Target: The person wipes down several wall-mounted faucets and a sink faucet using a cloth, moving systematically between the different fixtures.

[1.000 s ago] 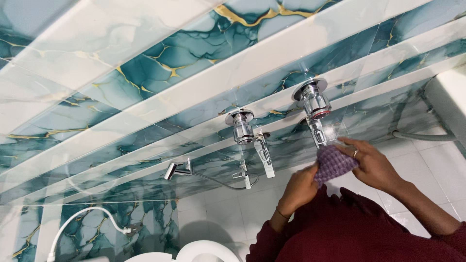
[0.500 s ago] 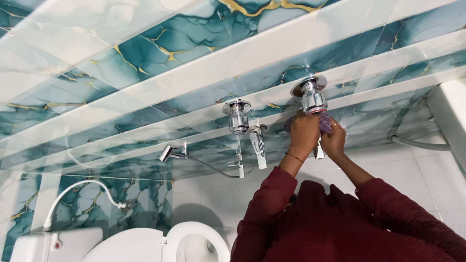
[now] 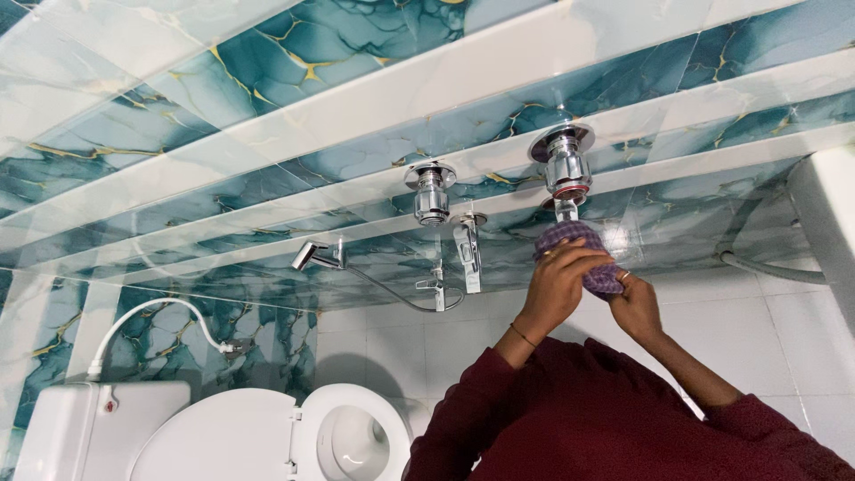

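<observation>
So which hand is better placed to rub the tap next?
Left. The left hand wraps the purple cloth over the chrome tap handle; the right hand only touches the cloth's lower edge.

Dark maroon long sleeves (image 3: pixel 499 401); thin bangle at the left wrist, perhaps a ring on the right hand (image 3: pixel 637 307).
</observation>
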